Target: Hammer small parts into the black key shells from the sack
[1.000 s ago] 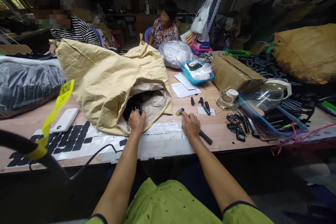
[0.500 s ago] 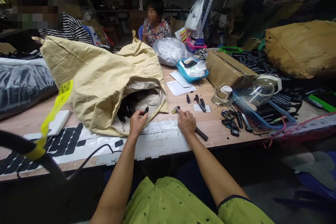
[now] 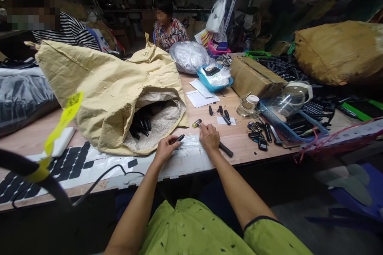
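A small black piece (image 3: 180,138) is pinched in the left hand's (image 3: 166,147) fingertips, over the white sheet (image 3: 179,169) at the table's front edge. Half a second ago it is beside the sack's mouth; now it is further right, in front of the opening. That seems to put the fetching of this piece behind the worker, with the piece near the hammer (image 3: 226,149). The right hand (image 3: 210,137) is wrapped around the hammer's handle, its head pointing away from the worker (it barely shifts meanwhile). The two hands are close but apart.

Left of them, the cream sack (image 3: 110,95) gapes open, with more black pieces (image 3: 143,123) inside. Beyond the hammer, a few loose black parts (image 3: 226,114) lie around a paper slip (image 3: 220,120). Further right are keys (image 3: 262,144) and a blue tray (image 3: 302,136); across the table sits a person in a patterned shirt (image 3: 177,32).
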`<state>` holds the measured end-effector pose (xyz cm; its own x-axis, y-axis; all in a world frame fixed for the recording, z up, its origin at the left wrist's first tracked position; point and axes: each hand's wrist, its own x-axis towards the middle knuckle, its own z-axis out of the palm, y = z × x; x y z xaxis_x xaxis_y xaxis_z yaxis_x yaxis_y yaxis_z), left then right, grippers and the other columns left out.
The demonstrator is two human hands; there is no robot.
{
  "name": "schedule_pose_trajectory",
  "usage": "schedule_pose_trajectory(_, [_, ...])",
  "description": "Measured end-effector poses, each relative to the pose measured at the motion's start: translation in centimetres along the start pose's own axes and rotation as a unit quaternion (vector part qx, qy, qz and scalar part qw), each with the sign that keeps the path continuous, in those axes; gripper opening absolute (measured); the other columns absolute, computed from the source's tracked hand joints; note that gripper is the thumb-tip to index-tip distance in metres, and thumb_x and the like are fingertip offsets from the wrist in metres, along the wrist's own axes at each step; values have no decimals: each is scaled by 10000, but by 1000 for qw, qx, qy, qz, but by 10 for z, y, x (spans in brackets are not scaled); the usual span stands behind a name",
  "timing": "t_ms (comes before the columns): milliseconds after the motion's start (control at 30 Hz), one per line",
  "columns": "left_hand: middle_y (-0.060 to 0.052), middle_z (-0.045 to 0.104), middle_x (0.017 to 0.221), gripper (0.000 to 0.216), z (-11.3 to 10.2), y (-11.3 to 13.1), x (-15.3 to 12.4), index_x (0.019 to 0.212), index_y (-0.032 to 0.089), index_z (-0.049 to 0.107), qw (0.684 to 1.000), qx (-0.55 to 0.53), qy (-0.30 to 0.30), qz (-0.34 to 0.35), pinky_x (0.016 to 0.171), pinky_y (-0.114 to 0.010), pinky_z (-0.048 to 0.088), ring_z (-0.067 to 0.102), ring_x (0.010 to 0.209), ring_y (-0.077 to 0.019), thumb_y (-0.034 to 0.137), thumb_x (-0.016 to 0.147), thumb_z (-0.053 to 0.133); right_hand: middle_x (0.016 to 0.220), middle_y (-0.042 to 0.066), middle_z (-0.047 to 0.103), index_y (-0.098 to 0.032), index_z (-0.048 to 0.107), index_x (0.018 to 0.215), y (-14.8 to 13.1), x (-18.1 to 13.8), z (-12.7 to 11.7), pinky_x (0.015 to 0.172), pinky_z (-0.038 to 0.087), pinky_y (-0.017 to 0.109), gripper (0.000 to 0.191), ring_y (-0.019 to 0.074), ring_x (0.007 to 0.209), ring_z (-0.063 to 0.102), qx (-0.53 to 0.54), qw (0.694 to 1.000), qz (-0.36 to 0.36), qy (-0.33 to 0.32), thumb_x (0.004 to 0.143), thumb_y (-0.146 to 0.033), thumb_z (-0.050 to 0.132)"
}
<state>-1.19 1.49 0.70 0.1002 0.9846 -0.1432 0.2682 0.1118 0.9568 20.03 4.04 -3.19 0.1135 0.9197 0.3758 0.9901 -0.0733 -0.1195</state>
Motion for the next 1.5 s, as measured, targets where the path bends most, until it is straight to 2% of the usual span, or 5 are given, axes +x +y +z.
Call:
schedule_pose_trajectory(200, [-25,705,877,176,8,-8,-2,847,226,737,975,199,54,85,853,-358,480,614,935,-232,144,694,711,945,84,567,-240,643,1259,-1,0,-3,674,286,311,381,205,855,462,-2,1000,0,-5,934,-186,452])
schedule_pose_trajectory(500, [-19,672,888,190,11,-20,-7,925,253,723,957,241,52,150,849,-362,481,585,924,-230,192,745,724,958,90,567,-249,637,1275,0,1,-5,692,317,305,389,210,875,468,-6,1000,-3,-16,923,-198,479])
schedule_pose_trajectory(767, [-24,659,863,158,15,-20,-4,922,248,737,957,248,50,144,835,-353,467,578,912,-224,211,769,718,1020,61,653,-269,662,1247,4,-5,-30,750,443,262,392,179,922,576,159,987,-7,-33,932,-191,442])
schedule_pose_trajectory(1000, [-28,647,865,150,15,-17,-3,919,256,750,959,251,44,128,842,-351,452,569,922,-224,218,783,699,1028,58,710,-273,679,1236,-16,-48,-52,874,535,305,383,178,961,650,333,932,-132,-51,949,-225,431])
schedule_pose_trajectory(1500, [-22,631,833,147,19,-11,-5,848,250,765,962,242,59,114,830,-340,453,566,913,-216,150,753,713,999,53,695,-273,649,1283,-19,-57,-62,868,521,256,399,160,959,653,281,950,-132,-41,977,-220,398])
